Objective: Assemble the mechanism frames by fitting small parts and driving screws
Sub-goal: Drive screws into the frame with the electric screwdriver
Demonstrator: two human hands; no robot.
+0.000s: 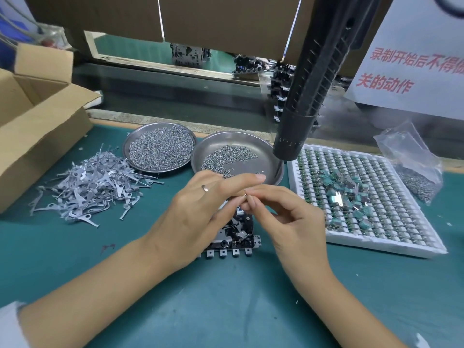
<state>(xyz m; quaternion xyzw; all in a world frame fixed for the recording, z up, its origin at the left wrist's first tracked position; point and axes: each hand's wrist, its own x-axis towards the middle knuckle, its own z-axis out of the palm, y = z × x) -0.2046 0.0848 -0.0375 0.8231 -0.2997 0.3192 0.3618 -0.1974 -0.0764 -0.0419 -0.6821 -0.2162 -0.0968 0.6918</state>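
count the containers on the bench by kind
steel dishes: 2
cardboard box: 1
white tray: 1
plastic bag: 1
total: 5

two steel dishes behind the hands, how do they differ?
Fill: the left dish is heaped nearly rim to rim with screws, while the right dish holds a thin scatter and shows bare metal. Position: the left dish sits farther back; the right dish is nearer the hands and appears to overlap the left dish's rim. The hanging screwdriver covers part of the right dish only. Both are round, shallow and shiny.
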